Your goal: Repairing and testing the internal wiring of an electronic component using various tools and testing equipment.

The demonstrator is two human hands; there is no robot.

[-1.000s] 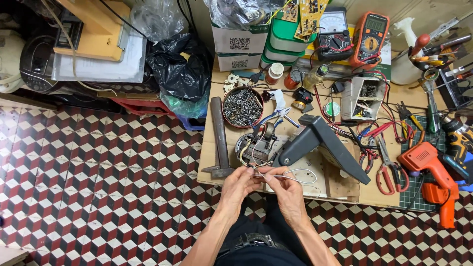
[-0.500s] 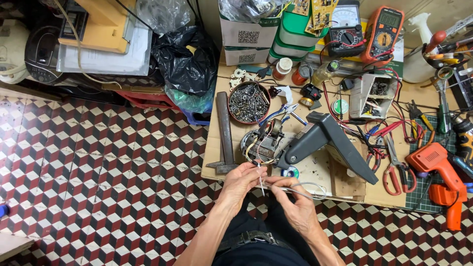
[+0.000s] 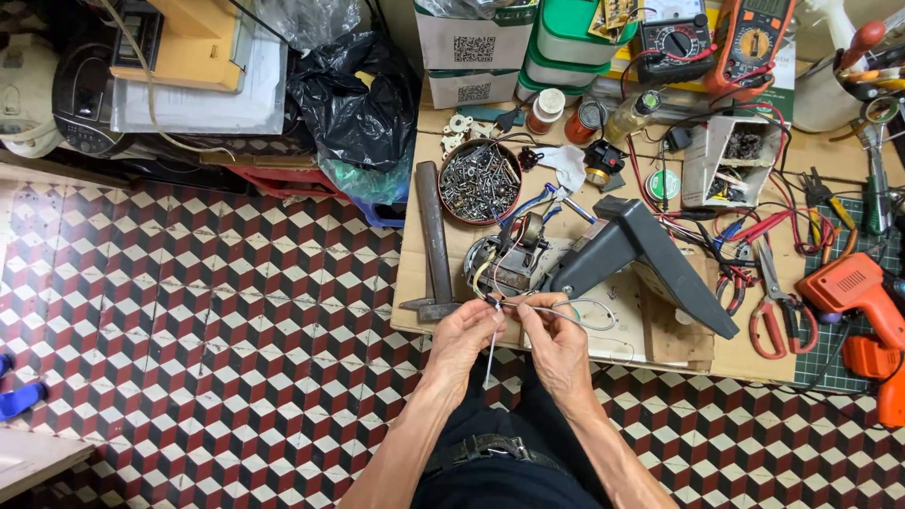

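Fingers (image 3: 498, 311) of both hands pinch thin white wire (image 3: 566, 314) (looped, limp).

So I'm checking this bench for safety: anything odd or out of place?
The hammer lies at the board's left edge. Red scissors lie open among tangled leads. Both hands pinch a thin wire.

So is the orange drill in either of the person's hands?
No: the orange drill lies at the bench's right edge, while both hands pinch a thin white wire.
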